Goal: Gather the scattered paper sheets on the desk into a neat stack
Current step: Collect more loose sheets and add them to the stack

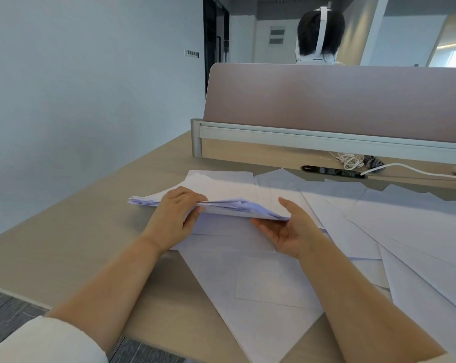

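Observation:
A thick bundle of white paper sheets [229, 191] is lifted at its near edge above the wooden desk [72, 231]. My left hand [173, 220] grips the bundle's near left edge, thumb under and fingers curled on top. My right hand [291, 231] is palm up with straight fingers under the bundle's near right corner. Loose white sheets [261, 292] lie flat beneath both hands, and several more scattered sheets [405, 221] fan out to the right.
A mauve partition screen [334, 98] on a metal rail bounds the desk's far side. A cable slot [334, 172], a coil of white cord [351, 159] and a white cable [418, 171] sit beneath it. A person's head shows behind the screen. The desk's left edge drops to grey carpet.

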`<state>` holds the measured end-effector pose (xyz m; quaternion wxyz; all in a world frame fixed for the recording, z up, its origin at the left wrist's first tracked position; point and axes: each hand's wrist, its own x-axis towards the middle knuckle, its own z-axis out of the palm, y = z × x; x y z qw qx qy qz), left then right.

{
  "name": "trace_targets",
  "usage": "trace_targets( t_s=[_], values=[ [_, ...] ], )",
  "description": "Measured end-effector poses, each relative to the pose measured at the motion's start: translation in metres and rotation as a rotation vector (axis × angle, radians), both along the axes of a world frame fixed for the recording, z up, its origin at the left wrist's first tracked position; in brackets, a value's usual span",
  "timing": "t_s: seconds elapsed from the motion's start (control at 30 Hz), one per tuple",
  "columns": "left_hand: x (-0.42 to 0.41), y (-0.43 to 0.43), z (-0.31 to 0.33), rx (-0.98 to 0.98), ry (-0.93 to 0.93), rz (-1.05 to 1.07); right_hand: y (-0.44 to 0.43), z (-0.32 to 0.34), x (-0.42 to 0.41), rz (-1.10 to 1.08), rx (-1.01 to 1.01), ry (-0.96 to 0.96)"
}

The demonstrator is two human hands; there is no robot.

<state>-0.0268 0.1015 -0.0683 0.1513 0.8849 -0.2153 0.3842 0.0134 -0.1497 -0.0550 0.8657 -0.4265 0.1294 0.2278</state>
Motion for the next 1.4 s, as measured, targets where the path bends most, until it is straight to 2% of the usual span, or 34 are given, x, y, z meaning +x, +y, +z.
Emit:
trace_targets(
  t_s=[0.1, 0.27, 0.47, 0.57, 0.6, 0.7, 0.77, 0.83, 0.87, 0.93, 0.97, 1.03, 1.07, 1.17, 1.23, 1.3, 1.4],
  values=[
    [-0.012, -0.001, 0.007, 0.031, -0.047, -0.083, -0.005, 0.001, -0.001, -0.064, 0.017, -0.013],
    [-0.034, 0.014, 0.01, -0.153, 0.027, -0.048, -0.015, 0.002, -0.002, -0.01, 0.069, -0.047],
    [-0.057, 0.026, 0.002, -0.511, 0.131, 0.082, 0.003, 0.005, -0.012, 0.22, -0.239, -0.093],
    [-0.064, 0.041, -0.008, -0.602, 0.181, 0.119, 0.012, 0.008, -0.02, 0.307, -0.346, -0.122],
    [-0.067, 0.044, -0.008, -0.669, 0.241, 0.151, 0.016, 0.009, -0.021, 0.33, -0.4, -0.132],
    [-0.076, 0.038, 0.001, -1.029, 0.401, 0.123, 0.03, 0.013, -0.029, 0.409, -0.532, -0.161],
    [-0.084, 0.036, 0.006, -1.175, 0.421, 0.116, 0.04, 0.016, -0.034, 0.416, -0.609, -0.179],
    [-0.091, 0.041, 0.012, -1.31, 0.411, 0.229, 0.049, 0.016, -0.033, 0.387, -0.722, -0.204],
    [-0.092, 0.048, 0.013, -1.432, 0.407, 0.285, 0.054, 0.016, -0.031, 0.38, -0.78, -0.22],
    [-0.095, 0.058, 0.016, -1.778, 0.473, 0.256, 0.062, 0.016, -0.029, 0.405, -0.895, -0.259],
    [-0.097, 0.06, 0.017, -1.816, 0.552, 0.271, 0.066, 0.016, -0.028, 0.423, -0.928, -0.275],
    [-0.101, 0.056, 0.019, -1.748, 0.729, 0.266, 0.071, 0.015, -0.025, 0.454, -0.951, -0.288],
    [-0.103, 0.054, 0.018, -1.64, 0.796, 0.277, 0.072, 0.014, -0.025, 0.476, -0.948, -0.289],
    [-0.105, 0.048, 0.018, -1.419, 0.91, 0.322, 0.075, 0.013, -0.027, 0.52, -0.928, -0.288],
    [-0.099, 0.051, 0.018, -1.263, 0.925, 0.353, 0.074, 0.014, -0.025, 0.515, -0.899, -0.344],
    [-0.091, 0.052, 0.026, -1.131, 0.899, 0.294, 0.071, 0.019, -0.021, 0.472, -0.827, -0.402],
    [-0.074, 0.05, 0.046, -1.115, 0.83, 0.128, 0.062, 0.03, -0.011, 0.378, -0.686, -0.417]
  ],
)
